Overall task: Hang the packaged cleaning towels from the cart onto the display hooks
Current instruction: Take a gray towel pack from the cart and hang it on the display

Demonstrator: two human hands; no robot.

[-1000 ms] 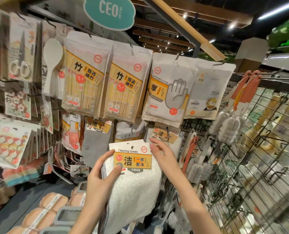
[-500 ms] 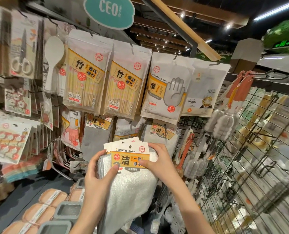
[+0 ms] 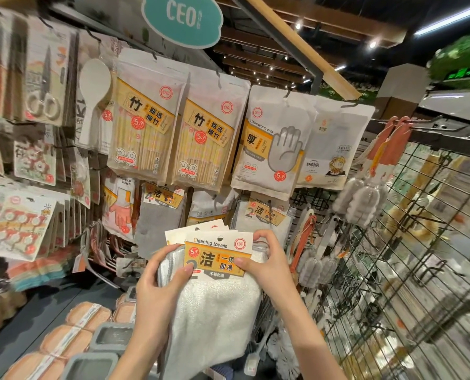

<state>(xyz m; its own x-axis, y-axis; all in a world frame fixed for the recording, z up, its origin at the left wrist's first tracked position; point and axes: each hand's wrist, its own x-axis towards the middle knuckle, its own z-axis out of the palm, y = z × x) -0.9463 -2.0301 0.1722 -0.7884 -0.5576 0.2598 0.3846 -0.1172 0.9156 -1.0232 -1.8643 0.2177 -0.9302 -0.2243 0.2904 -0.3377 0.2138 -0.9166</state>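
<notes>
Holding a small stack of cleaning towel packs (image 3: 217, 292) just below the hung towel packs (image 3: 264, 218), the left hand (image 3: 157, 286) curls around the stack's left edge and the right hand (image 3: 266, 264) pinches the front header card (image 3: 218, 255). The risk, I judge: the cards behind are fanned out, so their holes may miss the hook, which I cannot see. A back pack may slip down onto the sponges (image 3: 72, 335).
</notes>
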